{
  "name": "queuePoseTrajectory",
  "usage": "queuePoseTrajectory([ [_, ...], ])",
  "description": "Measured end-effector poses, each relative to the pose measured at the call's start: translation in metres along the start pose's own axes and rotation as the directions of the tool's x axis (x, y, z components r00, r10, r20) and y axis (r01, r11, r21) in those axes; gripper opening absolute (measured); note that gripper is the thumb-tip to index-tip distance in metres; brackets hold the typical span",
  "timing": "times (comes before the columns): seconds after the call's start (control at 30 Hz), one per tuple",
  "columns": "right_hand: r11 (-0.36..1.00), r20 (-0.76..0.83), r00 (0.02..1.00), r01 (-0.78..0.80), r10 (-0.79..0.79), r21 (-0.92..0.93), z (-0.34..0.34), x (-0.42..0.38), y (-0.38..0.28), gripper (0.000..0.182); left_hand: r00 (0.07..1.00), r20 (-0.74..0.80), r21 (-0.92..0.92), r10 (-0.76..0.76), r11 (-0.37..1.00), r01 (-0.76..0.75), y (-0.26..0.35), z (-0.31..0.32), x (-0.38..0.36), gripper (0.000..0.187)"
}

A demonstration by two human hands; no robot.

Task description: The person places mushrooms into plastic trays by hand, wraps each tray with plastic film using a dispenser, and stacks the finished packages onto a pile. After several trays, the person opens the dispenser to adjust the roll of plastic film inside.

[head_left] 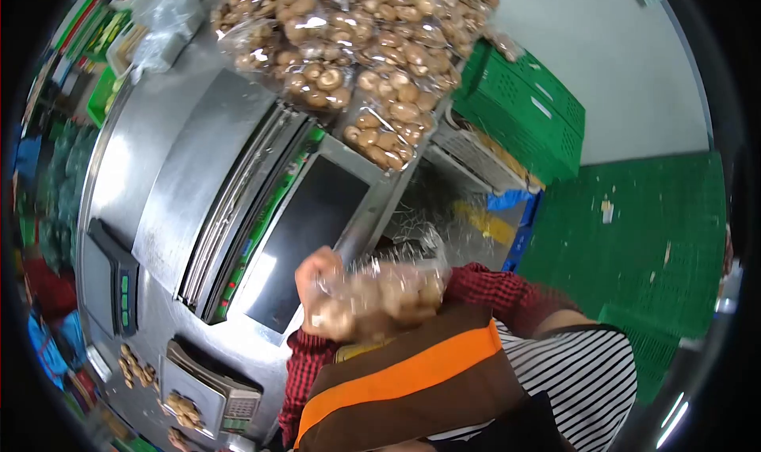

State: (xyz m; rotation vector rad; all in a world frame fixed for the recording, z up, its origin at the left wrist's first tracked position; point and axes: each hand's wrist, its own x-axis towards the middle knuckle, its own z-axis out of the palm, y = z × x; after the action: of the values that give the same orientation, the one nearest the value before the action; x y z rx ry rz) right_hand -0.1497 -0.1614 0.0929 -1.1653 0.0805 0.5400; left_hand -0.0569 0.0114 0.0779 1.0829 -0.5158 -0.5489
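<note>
A clear plastic bag of brown mushrooms [380,295], smeared by motion, is held close in front of the apron [404,373]. My left hand [317,276] is closed round the bag's left end, above the front edge of the wrapping machine [305,238]. My right hand is hidden behind the bag; only its red checked sleeve [507,289] shows, reaching to the bag's right end. Many filled mushroom bags [388,131] lie heaped on the steel table beyond the machine.
Green crates [523,111] stand right of the heap, with a large green surface [634,238] beyond. At left are a dark scale [111,281] and another scale [194,392] with ginger-like pieces on it. Loose pieces [136,367] lie beside it.
</note>
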Motion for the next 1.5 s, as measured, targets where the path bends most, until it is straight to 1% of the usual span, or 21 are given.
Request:
queuePoseTrajectory([
  [0.07, 0.988, 0.048, 0.995, -0.091, 0.086, 0.123, 0.010, 0.003, 0.018, 0.030, 0.996, 0.086, -0.053, 0.002, 0.999, 0.002, 0.005, 0.001, -0.011, 0.009],
  [0.13, 0.985, 0.020, 0.985, 0.173, -0.174, 0.027, -0.035, 0.007, 0.079, 0.035, 0.972, 0.043, -0.406, -0.232, 0.885, 0.229, 0.056, 0.053, -0.005, 0.033],
  [0.2, 0.664, -0.192, 0.961, -0.275, 0.197, -0.695, -0.064, -0.006, -0.003, 0.043, 0.850, 0.269, -0.623, -0.453, 0.592, 0.512, 0.062, 0.049, -0.007, 0.033],
  [0.27, 0.989, -0.352, 0.926, 0.108, -0.137, -0.101, -0.059, -0.019, -0.068, 0.049, 0.715, 0.433, -0.714, -0.548, 0.276, 0.644, 0.054, 0.030, -0.008, 0.033],
  [0.33, 0.836, -0.192, 0.814, 0.532, -0.549, -0.136, -0.041, -0.010, -0.126, 0.054, 0.659, 0.498, -0.728, -0.564, 0.140, 0.671, 0.050, 0.022, -0.001, 0.032],
  [0.37, 0.828, -0.189, 0.806, 0.542, -0.561, -0.144, -0.031, -0.004, -0.138, 0.054, 0.643, 0.519, -0.733, -0.563, 0.094, 0.673, 0.048, 0.020, 0.001, 0.032],
  [0.47, 0.663, 0.510, 0.786, 0.592, -0.349, -0.458, 0.005, 0.012, -0.152, 0.059, 0.622, 0.570, -0.745, -0.537, -0.017, 0.667, 0.047, 0.017, 0.002, 0.032],
  [0.5, 0.777, 0.527, 0.835, 0.433, -0.156, -0.456, -0.002, 0.011, -0.139, 0.063, 0.621, 0.585, -0.745, -0.522, -0.044, 0.665, 0.046, 0.016, -0.001, 0.032],
  [0.6, 0.855, 0.279, 0.960, 0.114, 0.038, -0.506, -0.049, -0.021, -0.113, 0.061, 0.609, 0.626, -0.747, -0.488, -0.149, 0.648, 0.042, 0.014, -0.002, 0.032],
  [0.73, 0.975, -0.232, 0.947, 0.215, -0.223, -0.060, -0.025, -0.021, -0.060, 0.048, 0.655, 0.648, -0.756, -0.389, -0.220, 0.617, 0.029, 0.012, 0.005, 0.032],
  [0.8, 0.963, -0.363, 0.918, 0.227, -0.163, 0.143, -0.040, 0.002, -0.046, 0.041, 0.746, 0.536, -0.822, -0.395, -0.041, 0.568, 0.012, 0.008, 0.009, 0.032],
  [0.83, 0.946, -0.483, 0.859, 0.279, -0.169, 0.165, -0.055, 0.012, -0.043, 0.031, 0.821, 0.092, -0.658, -0.563, 0.585, 0.475, 0.000, -0.001, -0.001, 0.026],
  [0.9, 0.788, -0.623, 0.749, 0.516, -0.225, 0.335, -0.096, 0.032, -0.045, 0.029, 0.749, -0.399, -0.468, -0.529, 0.820, 0.330, 0.007, 0.000, 0.023, 0.022],
  [0.97, 0.740, -0.713, 0.660, 0.598, -0.236, 0.308, -0.137, 0.047, -0.064, 0.033, 0.725, -0.622, -0.252, -0.294, 0.953, 0.170, 0.018, -0.018, 0.036, 0.016],
  [1.0, 0.893, -0.801, 0.451, 0.393, -0.395, -0.219, -0.156, 0.048, -0.066, 0.031, 0.698, -0.695, -0.152, -0.171, 0.984, 0.090, 0.029, -0.035, 0.036, 0.014],
  [1.07, 0.899, -0.910, 0.009, 0.159, -0.414, -0.407, -0.200, 0.060, -0.062, 0.031, 0.554, -0.829, 0.187, 0.075, 0.971, 0.147, 0.053, -0.079, 0.030, 0.018],
  [1.1, 0.816, -0.836, -0.093, 0.185, -0.541, -0.548, -0.208, 0.067, -0.073, 0.024, 0.422, -0.858, 0.414, 0.292, 0.880, 0.232, 0.059, -0.106, 0.026, 0.022],
  [1.2, 0.793, -0.781, 0.145, 0.081, -0.608, -0.603, -0.201, 0.089, -0.090, 0.026, 0.131, -0.757, 0.620, 0.640, 0.640, 0.455, 0.068, -0.188, -0.002, 0.036],
  [1.33, 0.777, -0.587, 0.604, 0.087, -0.539, -0.623, -0.159, 0.163, -0.106, 0.025, 0.157, -0.977, 0.190, 0.144, 0.923, 0.335, 0.038, -0.274, -0.057, 0.043],
  [1.4, 0.820, -0.529, 0.678, 0.196, -0.510, -0.538, -0.154, 0.205, -0.105, 0.026, 0.187, -0.977, 0.155, 0.100, 0.939, 0.307, 0.044, -0.272, -0.059, 0.040],
  [1.5, 0.848, -0.579, 0.713, 0.041, -0.395, -0.528, -0.166, 0.249, -0.113, 0.028, 0.160, -0.987, 0.038, 0.004, 0.978, 0.207, 0.055, -0.263, -0.052, 0.034],
])
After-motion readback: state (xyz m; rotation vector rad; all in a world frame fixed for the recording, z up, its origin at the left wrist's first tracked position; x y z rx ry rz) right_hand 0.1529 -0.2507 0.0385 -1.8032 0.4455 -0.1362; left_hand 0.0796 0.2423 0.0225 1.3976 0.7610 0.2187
